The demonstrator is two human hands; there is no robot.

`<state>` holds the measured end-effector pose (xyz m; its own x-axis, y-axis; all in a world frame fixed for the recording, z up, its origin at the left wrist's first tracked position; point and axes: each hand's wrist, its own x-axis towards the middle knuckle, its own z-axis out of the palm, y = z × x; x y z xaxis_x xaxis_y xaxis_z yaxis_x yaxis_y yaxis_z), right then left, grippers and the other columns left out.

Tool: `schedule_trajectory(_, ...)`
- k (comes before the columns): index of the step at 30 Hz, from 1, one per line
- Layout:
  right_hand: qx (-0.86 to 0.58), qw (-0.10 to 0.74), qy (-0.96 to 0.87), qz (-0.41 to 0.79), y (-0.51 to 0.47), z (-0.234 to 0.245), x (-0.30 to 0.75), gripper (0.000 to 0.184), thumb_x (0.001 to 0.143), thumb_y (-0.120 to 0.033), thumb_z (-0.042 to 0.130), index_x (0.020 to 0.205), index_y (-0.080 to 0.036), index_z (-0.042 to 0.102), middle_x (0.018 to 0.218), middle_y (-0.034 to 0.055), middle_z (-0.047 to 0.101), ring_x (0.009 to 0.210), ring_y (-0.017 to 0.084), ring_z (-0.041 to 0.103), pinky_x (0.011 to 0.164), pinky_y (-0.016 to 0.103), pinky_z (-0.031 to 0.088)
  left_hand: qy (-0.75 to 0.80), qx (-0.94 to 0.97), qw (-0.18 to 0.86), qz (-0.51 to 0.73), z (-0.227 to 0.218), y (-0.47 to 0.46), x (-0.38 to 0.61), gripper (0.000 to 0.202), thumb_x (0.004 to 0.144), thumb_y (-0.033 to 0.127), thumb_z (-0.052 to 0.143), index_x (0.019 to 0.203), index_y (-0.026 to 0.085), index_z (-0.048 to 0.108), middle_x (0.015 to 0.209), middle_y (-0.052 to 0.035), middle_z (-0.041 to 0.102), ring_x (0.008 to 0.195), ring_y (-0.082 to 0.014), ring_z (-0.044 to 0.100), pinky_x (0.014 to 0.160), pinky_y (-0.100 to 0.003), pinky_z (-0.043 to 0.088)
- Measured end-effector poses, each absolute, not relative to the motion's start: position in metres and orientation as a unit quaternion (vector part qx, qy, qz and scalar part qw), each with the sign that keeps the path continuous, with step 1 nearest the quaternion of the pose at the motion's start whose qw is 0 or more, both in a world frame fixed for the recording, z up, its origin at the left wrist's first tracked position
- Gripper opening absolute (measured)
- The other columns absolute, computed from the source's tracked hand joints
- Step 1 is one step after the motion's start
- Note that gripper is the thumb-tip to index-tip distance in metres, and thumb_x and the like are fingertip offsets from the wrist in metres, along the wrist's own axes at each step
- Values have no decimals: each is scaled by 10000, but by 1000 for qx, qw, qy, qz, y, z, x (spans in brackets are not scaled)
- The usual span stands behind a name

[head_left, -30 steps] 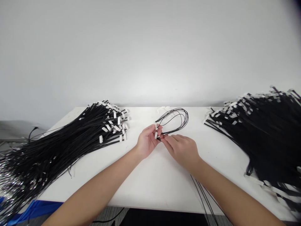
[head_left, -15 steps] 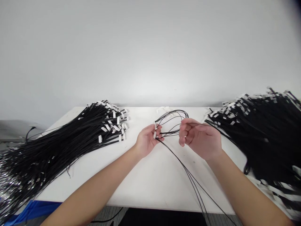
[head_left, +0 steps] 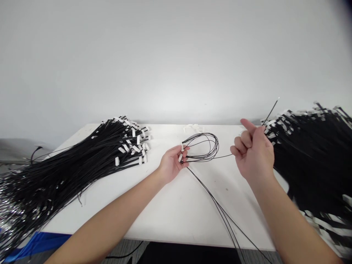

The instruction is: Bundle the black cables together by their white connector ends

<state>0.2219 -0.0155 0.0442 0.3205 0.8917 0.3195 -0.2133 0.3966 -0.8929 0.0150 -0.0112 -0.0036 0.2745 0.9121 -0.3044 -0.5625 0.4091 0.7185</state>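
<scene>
My left hand (head_left: 172,164) is closed on a black wire harness near the middle of the table. Two white connectors (head_left: 180,157) show at its fingertips. From them the harness's thin wires (head_left: 214,146) bend to the right in a loose loop, while several other strands (head_left: 217,205) run down past the table's front edge. My right hand (head_left: 254,152), raised to the right, pinches a single black wire (head_left: 271,113) whose tip sticks up beyond the thumb. This wire stretches back towards the loop. The index finger of that hand points up and left.
On the left lies a thick bundle of black wires (head_left: 90,157) with white connectors. Another big pile of black harnesses (head_left: 313,161) covers the right side. Small white pieces (head_left: 194,128) sit at the back of the white table (head_left: 176,220), against the wall (head_left: 176,62).
My right hand has moved right, away from the loop, drawing one wire out with it. The loop looks narrower. My left hand stays almost in place.
</scene>
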Motion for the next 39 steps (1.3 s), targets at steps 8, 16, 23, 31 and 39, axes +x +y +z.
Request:
schedule_trajectory(8,-346,491,-779,181,-34,26,197,183,829,-231,508,721,-165,641,517,-20,403,495,78,351,469,226,284,365,243,761,479,-2,-12,16,266,715,318,576,863,98,596,635,15,378,517,-69,378,458,-221,371)
schedule_trajectory(16,-439,437,-764,181,-28,18,195,311,833,-270,507,548,-159,447,507,-32,358,505,70,299,489,214,263,346,252,769,474,-1,-13,16,258,728,324,568,850,98,591,630,16,359,530,-73,360,452,-219,343)
schedule_trajectory(23,-442,418,-773,178,-29,18,194,367,843,-279,477,526,-161,336,501,-36,308,505,73,273,496,216,250,343,251,774,469,-2,-13,17,257,732,322,561,842,93,600,632,10,364,536,-76,354,460,-223,341)
schedule_trajectory(31,-456,402,-775,174,-28,17,194,368,845,-282,474,520,-161,349,504,-36,329,509,73,297,498,211,255,347,271,767,466,-2,-14,17,254,731,334,559,838,108,602,627,9,367,538,-80,366,469,-221,350)
schedule_trajectory(39,-471,389,-786,91,-27,11,193,306,850,-281,467,572,-164,519,555,-12,493,531,74,409,506,200,288,356,308,750,465,-1,-17,18,263,731,339,565,852,109,610,636,2,374,544,-77,367,475,-219,350)
